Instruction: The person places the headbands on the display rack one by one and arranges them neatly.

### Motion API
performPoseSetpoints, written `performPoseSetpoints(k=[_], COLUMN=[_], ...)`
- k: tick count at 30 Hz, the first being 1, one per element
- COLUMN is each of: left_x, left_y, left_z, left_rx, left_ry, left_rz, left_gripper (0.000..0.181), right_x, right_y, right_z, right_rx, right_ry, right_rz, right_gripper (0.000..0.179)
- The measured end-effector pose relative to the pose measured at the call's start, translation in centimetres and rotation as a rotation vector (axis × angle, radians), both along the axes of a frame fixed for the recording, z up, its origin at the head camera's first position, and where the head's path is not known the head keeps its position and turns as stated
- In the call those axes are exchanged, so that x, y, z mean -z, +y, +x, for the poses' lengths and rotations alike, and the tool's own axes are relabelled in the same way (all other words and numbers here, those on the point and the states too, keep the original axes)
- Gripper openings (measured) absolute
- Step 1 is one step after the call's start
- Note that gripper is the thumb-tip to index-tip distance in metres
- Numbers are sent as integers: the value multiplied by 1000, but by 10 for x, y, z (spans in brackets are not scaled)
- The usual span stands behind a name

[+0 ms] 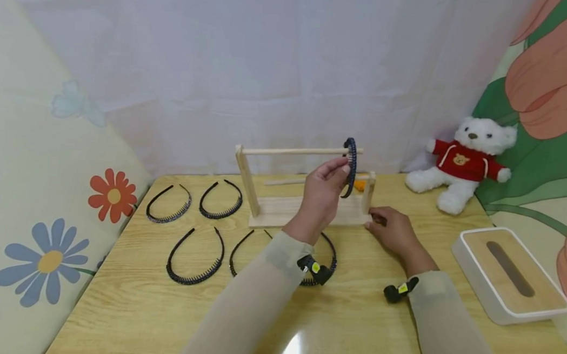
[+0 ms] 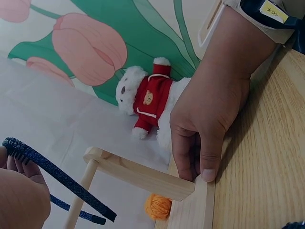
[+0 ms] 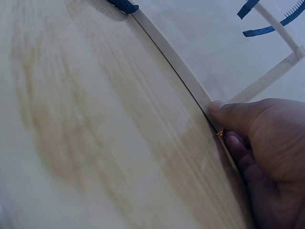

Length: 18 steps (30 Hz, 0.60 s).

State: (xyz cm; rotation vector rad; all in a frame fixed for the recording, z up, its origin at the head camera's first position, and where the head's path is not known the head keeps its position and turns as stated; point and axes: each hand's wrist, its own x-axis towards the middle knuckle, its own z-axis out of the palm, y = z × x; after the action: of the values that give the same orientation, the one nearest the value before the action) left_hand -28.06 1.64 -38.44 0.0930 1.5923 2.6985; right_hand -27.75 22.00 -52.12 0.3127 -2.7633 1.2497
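My left hand [image 1: 324, 187] pinches a dark toothed headband [image 1: 349, 170] at the free right end of the wooden rack's upper rod [image 1: 295, 151]. In the left wrist view the two arms of this headband [image 2: 71, 183] pass on either side of the rod. My right hand [image 1: 394, 232] grips the right end of the wooden rack's base [image 1: 310, 215], beside the short post [image 1: 368, 193]. Seen from the right wrist, the thumb of that hand [image 3: 276, 148] lies on the edge of the base [image 3: 190, 86].
Several more headbands [image 1: 194, 280] lie on the table to the left, some partly behind my left forearm. An orange yarn ball [image 2: 158, 206] sits behind the short post. At the right are a white teddy bear [image 1: 472, 156] in red and a white tissue box [image 1: 506, 277].
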Motion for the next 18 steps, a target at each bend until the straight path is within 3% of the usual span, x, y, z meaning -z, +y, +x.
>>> performPoseSetpoints(k=[10,14,18], left_x=[4,7,10], left_y=[-8,-32,-68], left_z=[-5,-3,1], left_rx=[15,21,37], left_ry=[14,42,55], left_rz=[-37,-107,-231], left_gripper=[30,32,32], right_x=[-2,-1,0], right_y=[2,0,0], right_z=[0,0,-1], right_rx=[-2,-7,1], right_ry=[-1,-6,-22], right_rz=[-8,-8,13], right_gripper=[43,43,44])
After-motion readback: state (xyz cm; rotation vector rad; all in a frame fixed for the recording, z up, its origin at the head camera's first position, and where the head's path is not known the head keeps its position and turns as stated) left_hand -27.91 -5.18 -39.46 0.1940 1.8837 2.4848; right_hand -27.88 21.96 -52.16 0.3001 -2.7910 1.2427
